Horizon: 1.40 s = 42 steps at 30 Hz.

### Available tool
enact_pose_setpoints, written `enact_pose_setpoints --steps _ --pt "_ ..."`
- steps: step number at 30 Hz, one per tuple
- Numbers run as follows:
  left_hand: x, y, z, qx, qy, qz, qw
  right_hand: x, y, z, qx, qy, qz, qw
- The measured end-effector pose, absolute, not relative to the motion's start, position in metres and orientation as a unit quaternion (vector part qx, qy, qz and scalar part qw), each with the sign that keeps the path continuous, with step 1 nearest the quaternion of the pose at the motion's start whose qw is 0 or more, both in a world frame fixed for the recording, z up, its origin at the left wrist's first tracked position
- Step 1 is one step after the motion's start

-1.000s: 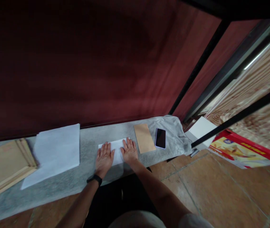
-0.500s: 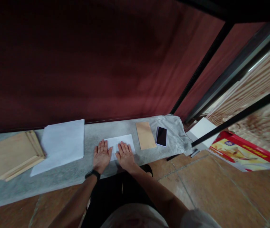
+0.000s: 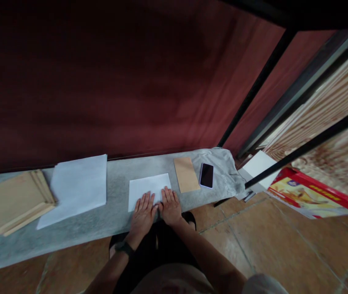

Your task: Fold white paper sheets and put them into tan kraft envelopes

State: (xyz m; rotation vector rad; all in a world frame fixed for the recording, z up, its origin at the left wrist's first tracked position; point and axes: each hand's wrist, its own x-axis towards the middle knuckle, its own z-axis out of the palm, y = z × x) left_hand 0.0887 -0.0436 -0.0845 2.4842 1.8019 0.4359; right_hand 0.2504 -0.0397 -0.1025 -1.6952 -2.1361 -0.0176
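Observation:
A white sheet of paper (image 3: 146, 185), apparently folded, lies flat on the grey cloth-covered bench in front of me. My left hand (image 3: 143, 213) rests on its near edge, palm down with the fingers stretched out. Beside it my right hand (image 3: 170, 205) lies flat on the near right corner, fingers extended. The two thumbs are close together. Just right of the paper is a brown envelope (image 3: 186, 174), which neither hand touches.
A phone (image 3: 206, 175) lies right of the envelope. On the left are a stack of white paper (image 3: 80, 185) and a pile of brown envelopes (image 3: 14, 200). The grey bench (image 3: 119, 183) runs along a dark red wall. A red and yellow box (image 3: 311, 196) stands at right.
Both hands have slid toward me to the paper's near edge, the left also moving right. More of the white sheet shows now.

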Motion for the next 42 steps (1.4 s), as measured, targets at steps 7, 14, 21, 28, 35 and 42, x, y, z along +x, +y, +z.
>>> enact_pose_setpoints --steps 7,14,21,28,35,42 --pt "0.065 -0.058 -0.091 0.790 0.596 0.142 0.003 0.263 -0.047 -0.098 -0.619 -0.757 -0.006 0.211" --pt "0.057 -0.066 -0.094 0.770 0.621 0.148 -0.003 0.264 -0.051 -0.088 -0.629 -0.752 0.010 0.196" --pt "0.078 -0.072 -0.090 0.811 0.571 0.126 0.022 0.245 -0.059 -0.086 -0.537 -0.820 0.039 0.194" --pt "0.057 -0.081 -0.097 0.804 0.575 0.151 -0.015 0.274 -0.065 -0.095 -0.554 -0.804 0.000 0.216" --pt "0.060 -0.078 -0.093 0.787 0.594 0.163 -0.031 0.278 -0.067 -0.101 -0.562 -0.797 -0.008 0.221" --pt "0.076 -0.068 -0.091 0.793 0.590 0.149 -0.032 0.277 -0.067 -0.096 -0.570 -0.792 0.019 0.218"
